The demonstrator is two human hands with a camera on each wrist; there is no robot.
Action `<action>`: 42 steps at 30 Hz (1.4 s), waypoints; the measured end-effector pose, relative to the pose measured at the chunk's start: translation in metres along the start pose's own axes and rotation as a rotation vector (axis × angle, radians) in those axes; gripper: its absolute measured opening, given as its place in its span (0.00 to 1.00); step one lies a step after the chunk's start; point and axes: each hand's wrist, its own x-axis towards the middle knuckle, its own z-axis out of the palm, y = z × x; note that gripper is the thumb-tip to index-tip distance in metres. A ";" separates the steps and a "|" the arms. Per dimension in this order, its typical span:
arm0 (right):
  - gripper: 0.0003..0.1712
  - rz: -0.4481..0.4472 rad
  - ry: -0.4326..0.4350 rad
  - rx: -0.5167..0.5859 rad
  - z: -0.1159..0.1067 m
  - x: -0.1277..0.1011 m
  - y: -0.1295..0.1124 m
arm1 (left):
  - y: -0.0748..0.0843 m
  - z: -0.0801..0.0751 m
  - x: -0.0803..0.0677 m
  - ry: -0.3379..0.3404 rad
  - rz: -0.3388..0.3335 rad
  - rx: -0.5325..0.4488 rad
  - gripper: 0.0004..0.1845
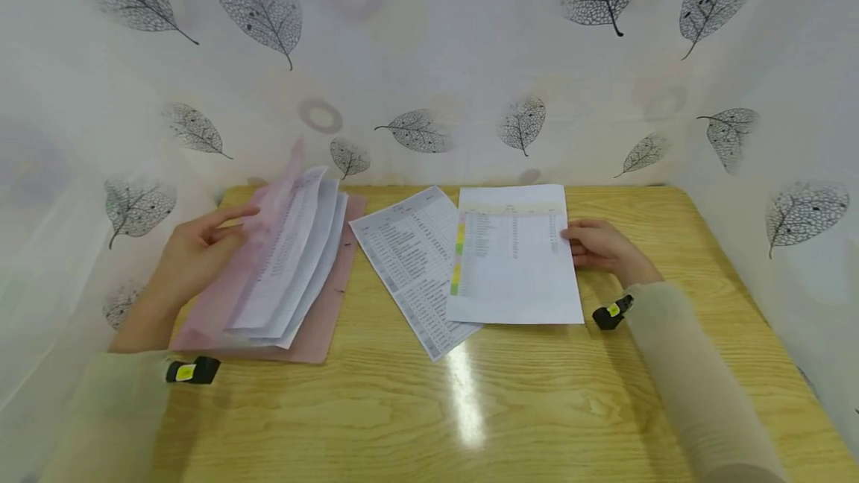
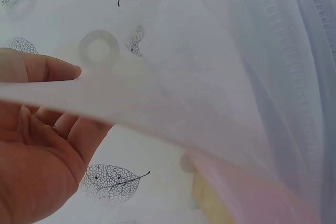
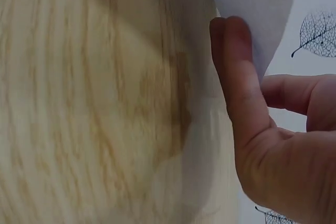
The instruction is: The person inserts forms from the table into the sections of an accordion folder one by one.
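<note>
A pink translucent folder point(image 1: 338, 304) lies at the left of the table with several printed sheets point(image 1: 285, 263) fanned inside it. My left hand point(image 1: 204, 256) pinches the folder's raised front cover; the left wrist view shows the cover point(image 2: 157, 103) between thumb and fingers of that hand point(image 2: 47, 150). With my right hand point(image 1: 604, 248) I pinch the right edge of a white sheet point(image 1: 513, 267) printed with a table and coloured cells. In the right wrist view, the fingers point(image 3: 241, 82) and thumb hold the paper point(image 3: 257, 9). Its left part overlaps a grey printed sheet point(image 1: 409, 263).
The wooden table point(image 1: 376, 408) has a light reflection near its middle. A white curtain point(image 1: 429, 58) with dark leaf prints hangs behind the table and along both sides. Small black wrist cameras sit on both sleeves.
</note>
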 end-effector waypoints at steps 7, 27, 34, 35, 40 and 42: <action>0.26 -0.065 -0.067 0.050 0.017 0.002 -0.004 | -0.001 0.000 0.000 0.009 -0.007 -0.013 0.21; 0.30 -0.117 -0.151 0.175 0.089 0.020 -0.014 | 0.000 -0.003 0.002 0.048 -0.076 0.021 0.21; 0.29 -0.118 -0.152 0.247 0.116 0.025 -0.019 | 0.001 -0.004 0.000 0.043 -0.075 0.018 0.21; 0.28 -0.118 -0.144 0.258 0.120 0.025 -0.020 | 0.001 -0.003 0.000 0.042 -0.074 0.018 0.21; 0.25 -0.105 -0.105 0.316 0.138 0.029 -0.023 | 0.001 -0.002 0.001 0.043 -0.081 0.026 0.21; 0.26 -0.101 -0.102 0.336 0.144 0.030 -0.023 | 0.002 -0.002 0.001 0.043 -0.084 0.031 0.21</action>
